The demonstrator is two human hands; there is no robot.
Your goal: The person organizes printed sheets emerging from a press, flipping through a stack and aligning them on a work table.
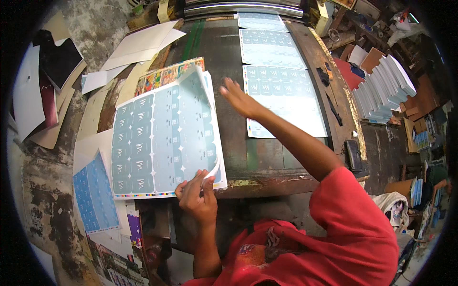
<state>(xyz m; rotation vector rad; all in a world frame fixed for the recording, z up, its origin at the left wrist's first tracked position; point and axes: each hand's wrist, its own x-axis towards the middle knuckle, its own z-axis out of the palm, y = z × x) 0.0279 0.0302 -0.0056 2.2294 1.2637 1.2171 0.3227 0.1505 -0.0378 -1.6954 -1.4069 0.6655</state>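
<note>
A stack of pale blue printed sheets [164,138] lies in front of me on the left, with a strip of colour patches along its near edge. The top sheet's right side curls up, and its far right corner stands raised. My left hand [196,196] pinches that sheet at its near right corner. Over the dark table, my right hand [241,101] is held with fingers stretched out and nothing in it. It hovers between the stack and a row of similar printed sheets [284,100] laid end to end toward a metal roller [243,7].
A darker blue printed sheet [95,193] lies left of the stack. White boards [140,47] and loose card sheets [31,95] sit at the far left. Piles of white paper [386,88] stand right of the table. A dark flat object [353,155] rests on its right edge.
</note>
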